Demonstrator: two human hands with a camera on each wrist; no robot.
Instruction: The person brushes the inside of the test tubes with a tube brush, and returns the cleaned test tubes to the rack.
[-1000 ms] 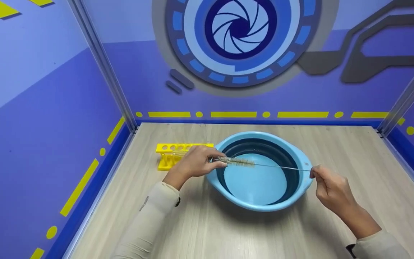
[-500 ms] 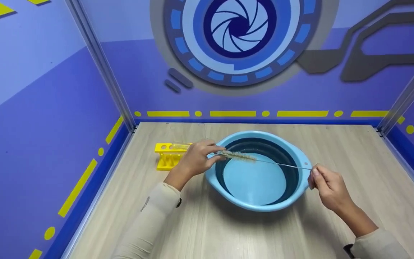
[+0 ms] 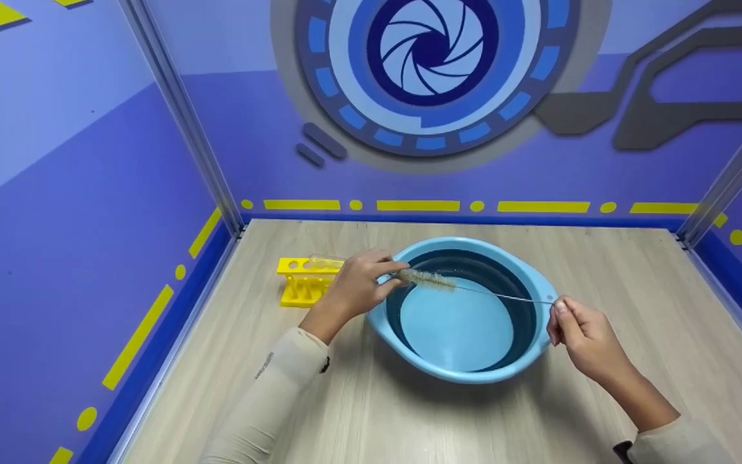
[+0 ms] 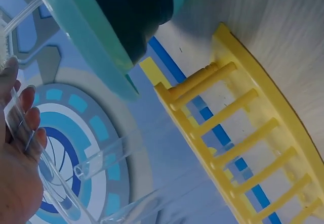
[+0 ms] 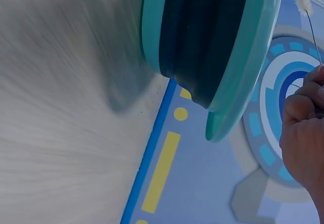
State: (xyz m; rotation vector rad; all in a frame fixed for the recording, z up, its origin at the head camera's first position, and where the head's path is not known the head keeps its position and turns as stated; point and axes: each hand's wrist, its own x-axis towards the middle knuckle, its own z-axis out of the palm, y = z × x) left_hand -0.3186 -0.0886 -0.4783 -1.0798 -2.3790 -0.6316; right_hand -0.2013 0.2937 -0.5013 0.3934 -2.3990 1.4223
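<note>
My left hand (image 3: 364,281) grips a clear glass test tube (image 3: 326,261) above the basin's left rim. The tube's closed end points left, over the yellow rack. At its open end, by my left fingertips, are the tan bristles of a test tube brush (image 3: 432,279). The brush's thin wire runs right across the basin to my right hand (image 3: 587,335), which pinches its far end beside the right rim. In the left wrist view the held tube (image 4: 63,188) slants down from the palm. In the right wrist view the bristles (image 5: 302,0) show at the top right.
A light blue basin (image 3: 455,375) with a dark folding wall stands on the wooden table (image 3: 422,425) under both hands. Behind my left hand is a yellow test tube rack (image 3: 290,299), which holds more clear tubes (image 4: 101,161). Printed panels enclose the table's back and sides.
My left hand has risen slightly and the tube's closed end has moved up in the head view. My right hand has shifted slightly left, still pinching the wire.
</note>
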